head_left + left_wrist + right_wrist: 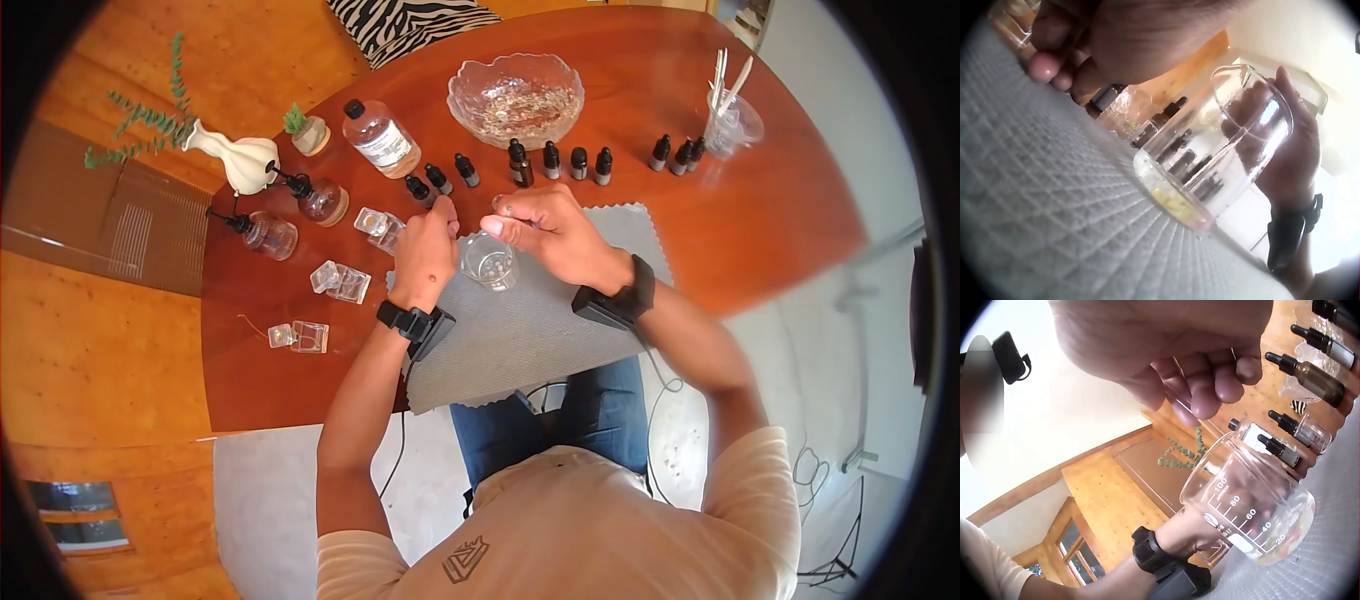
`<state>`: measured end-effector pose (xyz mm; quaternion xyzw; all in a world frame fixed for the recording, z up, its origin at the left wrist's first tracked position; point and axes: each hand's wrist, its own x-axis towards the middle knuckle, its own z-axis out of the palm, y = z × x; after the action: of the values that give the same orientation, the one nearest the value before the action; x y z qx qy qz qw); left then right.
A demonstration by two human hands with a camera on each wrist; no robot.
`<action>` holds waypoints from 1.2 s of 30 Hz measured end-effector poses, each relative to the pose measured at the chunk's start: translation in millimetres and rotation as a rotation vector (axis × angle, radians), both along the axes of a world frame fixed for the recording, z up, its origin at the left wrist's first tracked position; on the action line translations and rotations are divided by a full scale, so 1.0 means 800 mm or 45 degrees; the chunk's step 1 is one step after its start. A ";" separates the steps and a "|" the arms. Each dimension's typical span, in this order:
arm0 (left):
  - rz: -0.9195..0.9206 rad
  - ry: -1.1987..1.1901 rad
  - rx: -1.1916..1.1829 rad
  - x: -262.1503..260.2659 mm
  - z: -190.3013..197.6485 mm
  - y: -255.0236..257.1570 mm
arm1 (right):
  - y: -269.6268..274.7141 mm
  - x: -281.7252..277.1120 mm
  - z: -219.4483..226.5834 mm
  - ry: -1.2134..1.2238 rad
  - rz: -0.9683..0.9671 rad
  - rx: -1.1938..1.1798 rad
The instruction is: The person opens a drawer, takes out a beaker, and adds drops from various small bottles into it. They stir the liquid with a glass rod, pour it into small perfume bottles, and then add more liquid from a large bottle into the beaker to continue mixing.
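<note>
A clear glass beaker (pixel 490 265) stands on the grey mat (pixel 540 320) between the two hands. Its printed scale faces the right wrist view, and yellowish and clear bits lie in the bottom of the beaker (pixel 1207 162). Above the beaker's right side, my right hand (pixel 560 238) pinches a thin clear rod (pixel 1180 401), which slants down into the glass. My left hand (pixel 424 258) is low by the beaker's left side, fingers loosely curled with nothing seen in them. Its fingertips (pixel 1043 67) are right at the mat.
Several small black-capped dropper bottles (pixel 551 160) line up behind the hands. A glass bowl (pixel 515 100), a labelled bottle (pixel 382 140) and a cup with white sticks (pixel 735 125) stand farther back. Square glass bottles (pixel 345 283), pump bottles (pixel 270 236) and a white vase (pixel 235 160) are leftward.
</note>
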<state>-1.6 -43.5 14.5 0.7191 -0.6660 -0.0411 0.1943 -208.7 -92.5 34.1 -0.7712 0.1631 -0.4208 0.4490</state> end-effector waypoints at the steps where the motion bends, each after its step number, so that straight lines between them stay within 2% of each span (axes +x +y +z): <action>1: -0.013 -0.060 0.003 -0.001 0.000 0.000 | -0.001 0.000 -0.002 -0.004 0.003 -0.030; 7: -0.086 -0.003 -0.005 0.006 0.006 0.003 | 0.002 -0.004 -0.001 -0.022 0.080 -0.036; 10: -0.066 0.357 -0.030 0.017 0.034 0.019 | 0.002 -0.004 -0.002 -0.053 0.071 -0.006; 13: -0.158 0.628 0.078 -0.001 0.074 0.052 | 0.000 -0.007 -0.003 -0.040 0.052 0.013; 14: -0.230 0.636 0.069 -0.011 0.076 0.060 | 0.001 -0.006 -0.002 -0.032 0.054 0.021; 17: -0.222 0.638 0.131 -0.026 0.074 0.070 | 0.004 -0.003 0.002 -0.083 0.062 0.009; 21: -0.185 0.760 0.025 -0.025 0.071 0.074 | 0.000 -0.002 -0.007 -0.088 0.101 0.046; 23: -0.168 0.845 -0.057 -0.009 0.054 0.077 | 0.002 -0.001 -0.005 -0.143 0.141 0.126; 27: -0.203 1.146 -0.245 -0.020 0.036 0.088 | 0.005 -0.005 0.005 -0.182 0.060 -0.069; 28: -0.253 1.277 -0.080 -0.016 0.030 0.090 | 0.006 -0.003 0.005 -0.195 0.030 -0.174; 30: -0.358 1.425 -0.048 -0.024 0.017 0.089 | 0.006 -0.001 0.005 -0.172 0.041 -0.265; 32: -0.425 1.562 0.048 -0.032 0.012 0.087 | 0.006 0.002 0.004 -0.102 0.125 -0.240; 35: -0.465 1.573 0.167 -0.036 0.009 0.079 | 0.005 0.000 0.003 -0.111 0.400 0.041; 36: -0.460 1.527 0.196 -0.032 0.004 0.074 | 0.003 -0.001 0.002 -0.082 0.390 0.038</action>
<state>-27.6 15.9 17.5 0.4591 -0.5472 -0.5172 0.4715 -209.8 -90.1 35.4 -0.7664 0.0354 -0.3695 0.5243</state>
